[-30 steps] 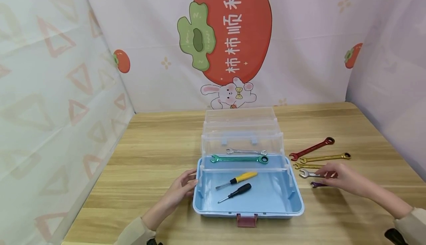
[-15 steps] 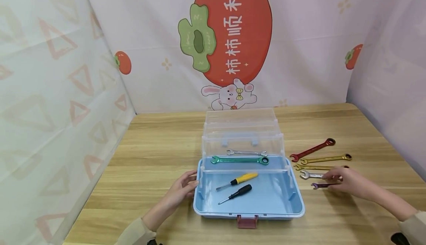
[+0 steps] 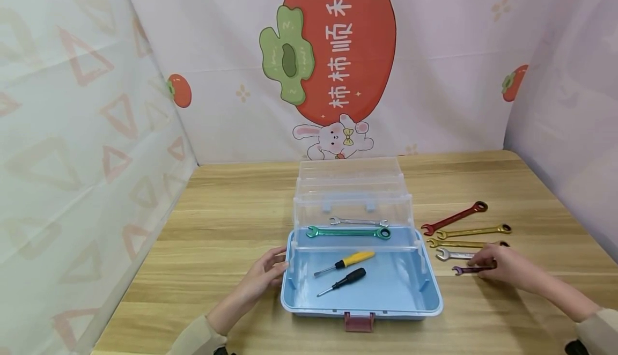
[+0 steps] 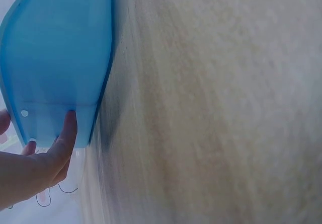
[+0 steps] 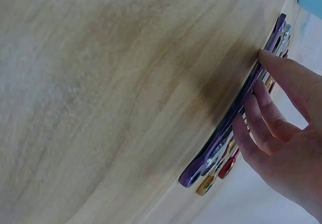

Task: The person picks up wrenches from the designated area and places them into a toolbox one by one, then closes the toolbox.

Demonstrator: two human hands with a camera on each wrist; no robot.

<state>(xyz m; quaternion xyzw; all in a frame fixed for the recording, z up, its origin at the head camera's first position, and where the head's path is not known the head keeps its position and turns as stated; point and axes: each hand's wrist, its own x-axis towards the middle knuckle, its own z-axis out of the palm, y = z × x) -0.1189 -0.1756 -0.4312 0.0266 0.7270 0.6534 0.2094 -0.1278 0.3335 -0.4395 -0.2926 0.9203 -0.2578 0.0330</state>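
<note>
My left hand [image 3: 265, 272] holds the left side of a blue toolbox [image 3: 288, 296], thumb at the rim and fingertips against the outer wall [image 4: 55, 58]. On the table right of the box, my right hand [image 3: 507, 266] pinches a purple wrench [image 3: 464, 271]. In the right wrist view, the thumb and fingertips meet the purple wrench [image 5: 221, 131] along its shaft, and it lies on or very close to the wood. Just behind it lie a silver wrench [image 3: 451, 254], two gold wrenches [image 3: 456, 244] and a red wrench [image 3: 454, 219].
Inside the box lie a yellow-handled screwdriver [image 3: 352, 259] and a black-handled screwdriver [image 3: 350, 278]. A green wrench [image 3: 345, 232] and a small silver wrench [image 3: 357, 221] sit in its raised clear trays [image 3: 352, 202]. The reddish latch [image 3: 359, 322] hangs at the front.
My right hand has shifted right along the purple wrench, uncovering more of its left end and the silver wrench. My left hand stays at the toolbox.
</note>
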